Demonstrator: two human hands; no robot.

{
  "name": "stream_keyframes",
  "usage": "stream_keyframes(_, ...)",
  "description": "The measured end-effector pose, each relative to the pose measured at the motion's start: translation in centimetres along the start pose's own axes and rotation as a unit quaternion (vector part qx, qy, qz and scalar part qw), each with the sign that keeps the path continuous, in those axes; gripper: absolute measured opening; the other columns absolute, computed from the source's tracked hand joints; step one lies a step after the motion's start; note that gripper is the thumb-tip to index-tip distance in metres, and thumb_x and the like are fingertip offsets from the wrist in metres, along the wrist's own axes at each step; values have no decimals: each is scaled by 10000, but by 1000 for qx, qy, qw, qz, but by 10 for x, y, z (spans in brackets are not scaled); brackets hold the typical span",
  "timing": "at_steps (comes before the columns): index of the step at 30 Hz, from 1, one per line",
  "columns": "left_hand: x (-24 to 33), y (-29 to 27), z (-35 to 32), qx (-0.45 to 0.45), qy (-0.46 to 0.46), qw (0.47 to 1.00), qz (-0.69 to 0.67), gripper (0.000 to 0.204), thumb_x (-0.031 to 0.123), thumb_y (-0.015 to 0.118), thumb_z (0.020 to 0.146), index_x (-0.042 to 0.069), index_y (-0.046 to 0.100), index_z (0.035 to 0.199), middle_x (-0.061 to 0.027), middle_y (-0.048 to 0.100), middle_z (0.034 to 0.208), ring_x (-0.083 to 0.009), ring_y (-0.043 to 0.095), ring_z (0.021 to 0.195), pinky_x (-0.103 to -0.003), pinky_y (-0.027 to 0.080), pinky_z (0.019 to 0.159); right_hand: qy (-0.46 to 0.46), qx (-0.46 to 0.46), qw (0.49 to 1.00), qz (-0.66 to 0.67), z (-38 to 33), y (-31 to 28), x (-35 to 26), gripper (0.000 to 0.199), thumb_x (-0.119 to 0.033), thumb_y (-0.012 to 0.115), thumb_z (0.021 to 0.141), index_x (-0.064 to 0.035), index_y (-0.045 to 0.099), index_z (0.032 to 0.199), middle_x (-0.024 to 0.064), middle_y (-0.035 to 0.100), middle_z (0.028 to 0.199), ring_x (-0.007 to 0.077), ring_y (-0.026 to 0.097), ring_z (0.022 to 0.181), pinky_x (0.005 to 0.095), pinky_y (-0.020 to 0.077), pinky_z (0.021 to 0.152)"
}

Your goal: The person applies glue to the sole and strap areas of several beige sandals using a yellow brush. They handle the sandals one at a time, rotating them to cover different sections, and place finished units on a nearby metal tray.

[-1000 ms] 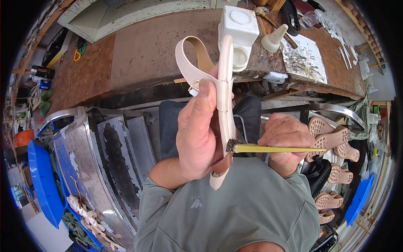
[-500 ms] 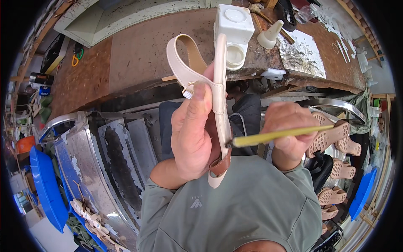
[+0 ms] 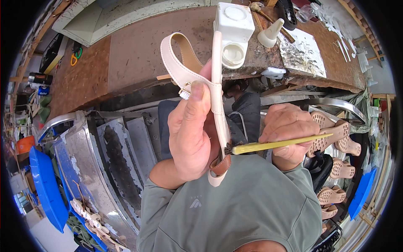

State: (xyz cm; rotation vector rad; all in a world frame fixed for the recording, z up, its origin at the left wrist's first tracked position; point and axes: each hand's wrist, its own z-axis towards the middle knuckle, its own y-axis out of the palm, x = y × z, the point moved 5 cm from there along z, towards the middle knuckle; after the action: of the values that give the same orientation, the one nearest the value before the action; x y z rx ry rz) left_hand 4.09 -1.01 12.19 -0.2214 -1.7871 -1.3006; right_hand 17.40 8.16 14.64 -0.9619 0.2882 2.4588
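A pale cream sandal (image 3: 217, 98) with a buckled ankle strap and a brown-lined toe strap is held on edge in front of my chest. My left hand (image 3: 189, 134) grips it by the middle, thumb on the near side and the other fingers partly hidden behind. In my right hand (image 3: 289, 128) is a brush (image 3: 273, 145) with a flat yellow handle, pinched between thumb and fingers. Its dark bristles touch the edge of the sole just above the toe strap.
On the bench (image 3: 147, 54) ahead stands a white plastic glue pot (image 3: 234, 35) with an open cup, beside a white cone (image 3: 270, 35) and a stained paper sheet (image 3: 302, 52). Perforated tan soles (image 3: 342, 169) hang at the right. Blue trays (image 3: 46, 185) and a metal rack flank me.
The brush tip has slid down along the sole edge towards the toe strap, its handle now tilting less. The sandal and my left hand have shifted slightly left.
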Motion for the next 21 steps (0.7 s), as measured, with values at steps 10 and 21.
stream_keyframes(10, 0, -2, 2, 12, -7, 1000, 6, 441, 398, 368, 957, 35, 490, 1176, -95, 582, 950, -154, 583, 710, -298, 496, 518, -15, 18, 1000, -16, 6, 0, 4, 163, -70, 720, 704, 51, 648, 787, 138, 647, 685, 223, 620, 572, 295, 450, 489)
stream_keyframes(21, 1, 1, -4, 28, -29, 998, -43, 494, 336, 339, 980, -41, 389, 1293, -65, 540, 867, -83, 518, 645, -222, 432, 527, -16, 79, 994, -77, 17, 5, 7, 135, -22, 673, 711, 60, 630, 809, 146, 642, 696, 234, 615, 574, 303, 453, 502)
